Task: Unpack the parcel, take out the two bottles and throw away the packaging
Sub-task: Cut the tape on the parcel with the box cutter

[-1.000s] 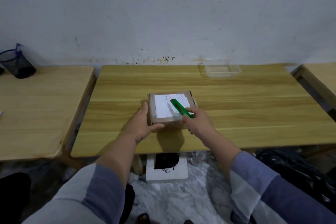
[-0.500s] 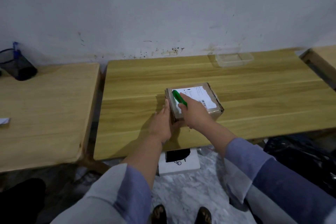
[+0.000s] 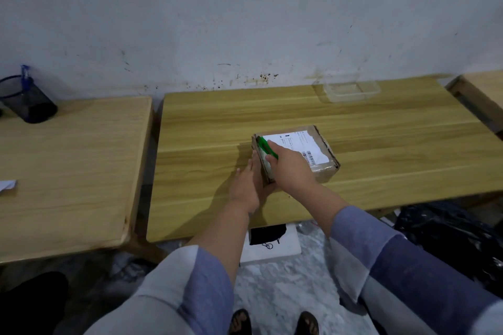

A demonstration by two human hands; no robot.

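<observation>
A small cardboard parcel with a white shipping label lies taped shut on the middle wooden table. My right hand grips a green utility knife and holds its tip at the parcel's left top edge. My left hand presses flat with straight fingers against the parcel's left side. The bottles are hidden inside the parcel.
A clear plastic container sits at the table's back right. A black mesh pen holder stands on the left table, with a slip of paper at its edge. A black plastic bag and a white box lie on the floor.
The parcel has been turned so its left end faces me. My right hand moved the knife from the label's middle to the left top edge. My left hand stayed against the left side.
</observation>
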